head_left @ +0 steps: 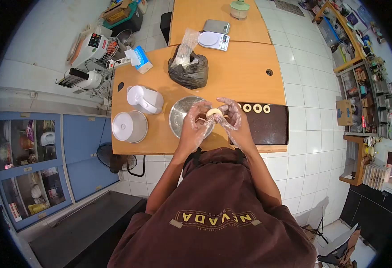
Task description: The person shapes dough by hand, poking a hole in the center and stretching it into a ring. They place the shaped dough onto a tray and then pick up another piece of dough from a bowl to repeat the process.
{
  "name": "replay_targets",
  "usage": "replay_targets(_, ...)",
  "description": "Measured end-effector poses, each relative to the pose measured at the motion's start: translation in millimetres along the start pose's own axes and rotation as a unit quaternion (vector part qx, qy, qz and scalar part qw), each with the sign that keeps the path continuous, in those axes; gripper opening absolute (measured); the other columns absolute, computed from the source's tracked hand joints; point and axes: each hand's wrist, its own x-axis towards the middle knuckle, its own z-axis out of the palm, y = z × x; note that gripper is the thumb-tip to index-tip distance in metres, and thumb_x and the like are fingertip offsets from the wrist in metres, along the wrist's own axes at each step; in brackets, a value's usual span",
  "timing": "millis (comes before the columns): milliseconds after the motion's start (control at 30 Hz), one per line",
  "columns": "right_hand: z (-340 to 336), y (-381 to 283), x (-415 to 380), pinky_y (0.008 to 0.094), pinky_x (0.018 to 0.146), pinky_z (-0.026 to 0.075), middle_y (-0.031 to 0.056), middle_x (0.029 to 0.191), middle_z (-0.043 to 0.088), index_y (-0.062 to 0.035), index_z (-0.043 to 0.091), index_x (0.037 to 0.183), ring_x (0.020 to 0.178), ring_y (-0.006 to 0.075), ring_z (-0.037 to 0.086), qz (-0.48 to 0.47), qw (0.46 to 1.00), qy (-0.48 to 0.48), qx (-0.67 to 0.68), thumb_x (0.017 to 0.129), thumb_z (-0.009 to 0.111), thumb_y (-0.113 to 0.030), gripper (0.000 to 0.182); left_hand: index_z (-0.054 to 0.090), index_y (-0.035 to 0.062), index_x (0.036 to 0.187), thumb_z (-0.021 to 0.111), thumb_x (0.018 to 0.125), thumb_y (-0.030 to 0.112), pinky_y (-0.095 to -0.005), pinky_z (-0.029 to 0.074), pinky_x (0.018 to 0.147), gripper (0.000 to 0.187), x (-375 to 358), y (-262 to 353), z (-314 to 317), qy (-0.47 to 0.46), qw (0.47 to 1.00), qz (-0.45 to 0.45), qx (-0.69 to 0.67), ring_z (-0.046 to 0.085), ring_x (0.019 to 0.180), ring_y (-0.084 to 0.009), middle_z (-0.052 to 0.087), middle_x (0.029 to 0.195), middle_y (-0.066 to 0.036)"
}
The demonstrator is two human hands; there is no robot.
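Between my two hands is a pale dough ring [214, 112], pinched by the fingertips of both. My left hand [197, 121], dusted with white flour, grips its left side above the metal bowl [175, 117]. At the ring's right side is my right hand [232, 119], just as floury, with its thumb and fingers closed on the dough. Several dough rings [257, 108] lie in a row along the far edge of a dark baking tray [267, 128]. My right hand covers the tray's left end. White flour or dough shows inside the bowl, partly hidden by my left hand.
A white jug [146, 99] and a lidded white tub [130, 127] stand left of the bowl. Beyond it sit a black plastic bag [188, 73], a blue tissue box [141, 60] and a white kitchen scale [214, 40]. A fan [116, 160] is below the table's left edge.
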Motion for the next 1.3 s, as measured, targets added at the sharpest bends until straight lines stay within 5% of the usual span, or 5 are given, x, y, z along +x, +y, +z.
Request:
replay_targets(267, -2.8, -0.5, 3.7, 0.0268, 0.092, 0.051, 0.0014, 0.106, 0.06, -0.0023, 0.052, 0.144, 0.1, 0.0091, 0.061, -0.021, 0.999, 0.028, 0.003, 0.097, 0.07, 0.0, 0.05, 0.055, 0.0028, 0.135, 0.068, 0.093, -0.003, -0.0261, 0.052, 0.083, 0.044, 1.0, -8.5, -6.4, -0.02, 0.998, -0.042, 0.041, 0.063, 0.094, -0.0107, 0.065, 0.11, -0.006)
replay_targets(467, -2.9, 1.3, 0.1, 0.0272, 0.09, 0.051, 0.0023, 0.105, 0.062, -0.0051, 0.054, 0.142, 0.099, 0.0095, 0.06, 0.011, 1.0, -0.021, -0.015, 0.098, 0.07, -0.001, 0.048, 0.055, 0.0019, 0.135, 0.068, 0.095, -0.001, -0.0247, 0.051, 0.082, 0.043, 1.5, 2.5, -1.9, 0.059, 0.998, -0.009, 0.01, 0.062, 0.096, -0.0103, 0.065, 0.111, -0.006)
replay_targets(767, -3.1, 9.0, 1.6, 0.0279, 0.09, 0.051, 0.0024, 0.105, 0.063, -0.0072, 0.054, 0.143, 0.1, 0.0092, 0.061, -0.012, 1.0, 0.008, 0.008, 0.097, 0.071, -0.002, 0.05, 0.056, 0.0016, 0.136, 0.069, 0.094, -0.002, -0.025, 0.051, 0.079, 0.044, -1.0, -8.1, -4.6, -0.028, 0.999, -0.022, 0.032, 0.061, 0.093, -0.0103, 0.066, 0.109, -0.006)
replay_targets(967, -6.1, 7.4, -0.5, 0.0276, 0.092, 0.052, 0.0027, 0.107, 0.063, -0.0038, 0.053, 0.144, 0.101, 0.0098, 0.061, -0.004, 1.0, -0.006, -0.009, 0.097, 0.071, 0.001, 0.051, 0.057, 0.0022, 0.135, 0.071, 0.093, -0.001, -0.0241, 0.05, 0.078, 0.044, -1.5, 0.2, -4.2, 0.035, 0.999, -0.021, -0.015, 0.06, 0.092, -0.0087, 0.065, 0.108, -0.005)
replay_targets(1300, -3.6, -0.4, -3.3, 0.0277, 0.089, 0.053, 0.0019, 0.104, 0.063, -0.0057, 0.053, 0.144, 0.098, 0.009, 0.061, 0.018, 0.999, -0.019, -0.025, 0.096, 0.071, 0.001, 0.051, 0.057, 0.002, 0.133, 0.072, 0.094, 0.002, -0.025, 0.051, 0.08, 0.041, -3.7, -2.7, -5.7, 0.011, 0.999, -0.032, 0.006, 0.061, 0.092, -0.0096, 0.065, 0.11, -0.005)
